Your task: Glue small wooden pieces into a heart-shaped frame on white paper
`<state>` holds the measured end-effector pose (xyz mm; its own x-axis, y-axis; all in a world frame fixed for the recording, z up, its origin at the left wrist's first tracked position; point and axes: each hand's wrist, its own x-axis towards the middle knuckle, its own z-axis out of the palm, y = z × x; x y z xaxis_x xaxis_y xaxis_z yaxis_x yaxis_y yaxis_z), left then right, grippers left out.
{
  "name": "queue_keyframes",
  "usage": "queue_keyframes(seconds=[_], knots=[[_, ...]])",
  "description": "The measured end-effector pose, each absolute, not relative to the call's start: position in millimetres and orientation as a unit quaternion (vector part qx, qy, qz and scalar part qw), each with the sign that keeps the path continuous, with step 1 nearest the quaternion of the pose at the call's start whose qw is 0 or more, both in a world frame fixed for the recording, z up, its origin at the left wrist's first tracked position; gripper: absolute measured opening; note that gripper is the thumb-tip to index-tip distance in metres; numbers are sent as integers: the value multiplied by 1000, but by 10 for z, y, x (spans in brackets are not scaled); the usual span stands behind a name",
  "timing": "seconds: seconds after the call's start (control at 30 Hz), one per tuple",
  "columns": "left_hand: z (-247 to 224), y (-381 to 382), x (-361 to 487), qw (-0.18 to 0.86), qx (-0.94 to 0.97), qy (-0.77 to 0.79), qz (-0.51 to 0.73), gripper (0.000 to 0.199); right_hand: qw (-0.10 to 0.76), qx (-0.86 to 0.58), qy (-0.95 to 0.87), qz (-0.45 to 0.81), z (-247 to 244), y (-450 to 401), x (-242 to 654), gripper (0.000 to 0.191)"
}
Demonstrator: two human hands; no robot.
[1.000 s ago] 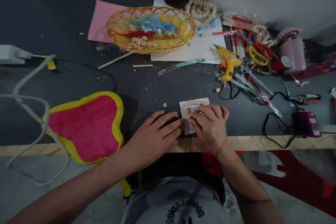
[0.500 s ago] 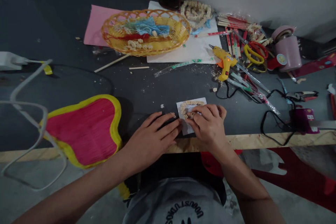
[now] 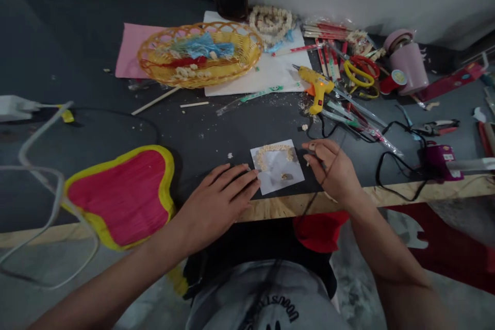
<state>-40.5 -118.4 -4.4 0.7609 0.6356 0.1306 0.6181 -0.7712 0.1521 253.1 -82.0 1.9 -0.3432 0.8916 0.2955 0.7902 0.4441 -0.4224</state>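
A small white card (image 3: 276,183) lies near the table's front edge, with a curved row of pale beads (image 3: 276,149) along its upper part and a small dark spot lower down. My left hand (image 3: 222,196) lies flat with fingers spread, fingertips at the card's left edge. Just right of the card, my right hand (image 3: 334,170) is raised with its fingers drawn together in a pinch. A thin dark strand runs down from it, and what sits between the fingertips is too small to name.
A yellow basket (image 3: 247,69) with blue tassels stands behind. The yellow glue gun (image 3: 319,87), scissors (image 3: 359,75) and pliers (image 3: 435,126) are to the right. A pink and yellow padded shape (image 3: 124,196) and white cable (image 3: 25,149) are at left.
My right hand has moved off the card to the right, uncovering the beads and the dark spot. The left hand stays beside the card. The whole view has shifted slightly.
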Motion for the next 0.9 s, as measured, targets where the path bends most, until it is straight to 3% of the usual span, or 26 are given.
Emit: queue_keyframes(seconds=[0.17, 0.43, 0.9], knots=[[-70, -1182, -455, 38, 939, 329, 91, 39, 224, -492, -832, 125, -25, -796, 2496, 16], [-60, -1204, -448, 30, 930, 362, 58, 43, 182, -497, -848, 28, -97, -968, 2538, 20], [12, -1004, -381, 30, 939, 336, 63, 40, 172, -534, -826, 56, -110, -1207, 2560, 21]])
